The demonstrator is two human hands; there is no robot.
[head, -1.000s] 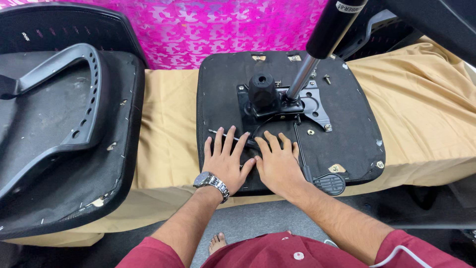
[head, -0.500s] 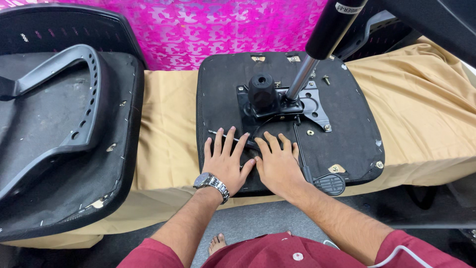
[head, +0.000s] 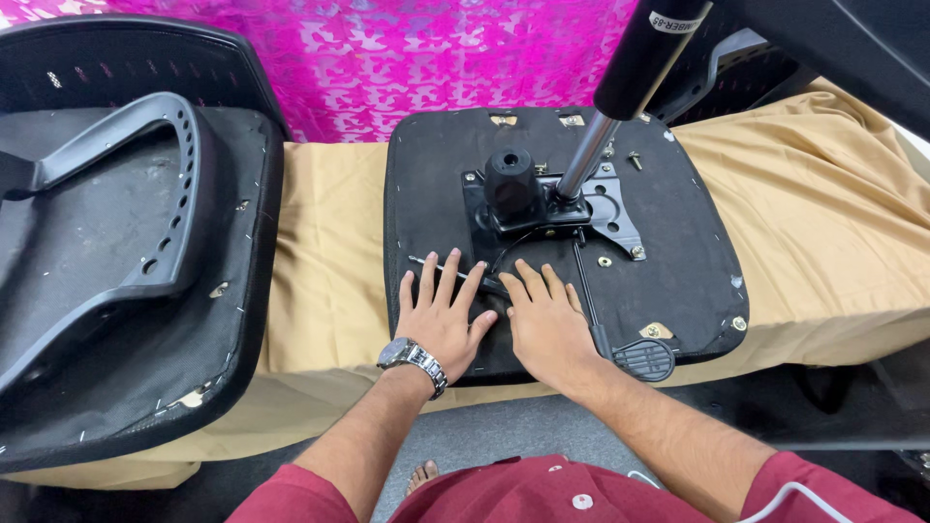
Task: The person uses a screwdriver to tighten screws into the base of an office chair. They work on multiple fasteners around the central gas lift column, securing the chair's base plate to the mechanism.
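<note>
An upturned black chair seat (head: 678,252) lies on a tan cloth. A black metal mechanism plate (head: 542,208) is bolted at its middle, with a gas lift cylinder (head: 620,87) rising from it. My left hand (head: 441,315), with a wristwatch, lies flat on the seat's near edge, fingers spread over a thin metal rod (head: 426,263). My right hand (head: 547,324) lies flat beside it, fingers apart, touching the seat below the plate. A lever with a black paddle (head: 644,358) runs along my right hand's side. Neither hand holds anything.
A black chair backrest with a curved support frame (head: 126,261) lies on the left of the tan cloth (head: 329,242). A pink patterned cloth (head: 436,58) hangs behind. Another black chair part (head: 736,58) sits at the back right. My bare foot (head: 421,476) shows on the grey floor.
</note>
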